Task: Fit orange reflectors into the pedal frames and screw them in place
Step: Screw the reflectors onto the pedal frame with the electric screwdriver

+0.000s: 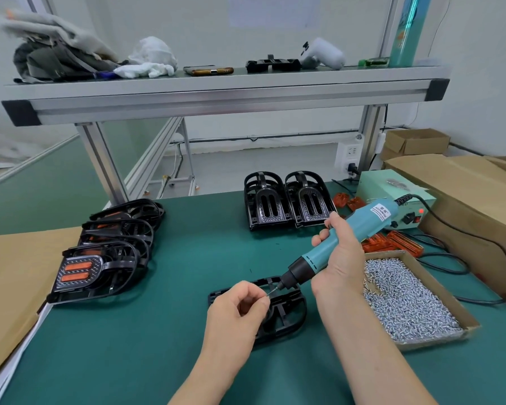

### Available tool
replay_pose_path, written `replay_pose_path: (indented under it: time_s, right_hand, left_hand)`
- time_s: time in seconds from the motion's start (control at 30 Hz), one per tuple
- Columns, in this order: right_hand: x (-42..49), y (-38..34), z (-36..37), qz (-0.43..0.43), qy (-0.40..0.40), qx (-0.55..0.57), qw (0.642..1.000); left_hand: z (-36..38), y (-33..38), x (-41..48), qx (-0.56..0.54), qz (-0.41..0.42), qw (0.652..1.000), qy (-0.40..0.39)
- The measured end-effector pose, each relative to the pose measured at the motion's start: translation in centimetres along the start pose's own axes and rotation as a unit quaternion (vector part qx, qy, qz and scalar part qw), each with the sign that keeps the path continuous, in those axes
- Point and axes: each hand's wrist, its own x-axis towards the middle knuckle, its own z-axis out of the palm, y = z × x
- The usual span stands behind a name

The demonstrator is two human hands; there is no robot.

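Green mat (pixel 158 331) | left fingers (pixel 256 301) pinch slim metal screw (pixel 270 293) | right fingers (pixel 322 236) grip teal cylindrical screwdriver (pixel 314 257)

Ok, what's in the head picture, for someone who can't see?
A right hand holds a teal electric screwdriver over a black plastic pedal frame on a green table; the left hand pinches a small screw at its tip.

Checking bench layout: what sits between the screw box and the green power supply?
Loose orange reflectors lie between the screw box and the power supply, as the head view shows.
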Motion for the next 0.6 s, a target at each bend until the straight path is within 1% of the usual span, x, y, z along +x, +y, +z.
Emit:
replay_pose_path:
  time_s: [0.4, 0.6]
  right_hand:
    - [0.18, 0.55, -0.16, -0.001, 0.003, -0.015, 1.0]
    - [0.33, 0.83, -0.17, -0.009, 0.002, -0.027, 1.0]
  left_hand:
    - [-0.47, -0.3, 0.13, -0.013, -0.021, 1.0, 0.011]
    - [-0.5, -0.03, 0.11, 0.01, -0.01, 1.0, 0.022]
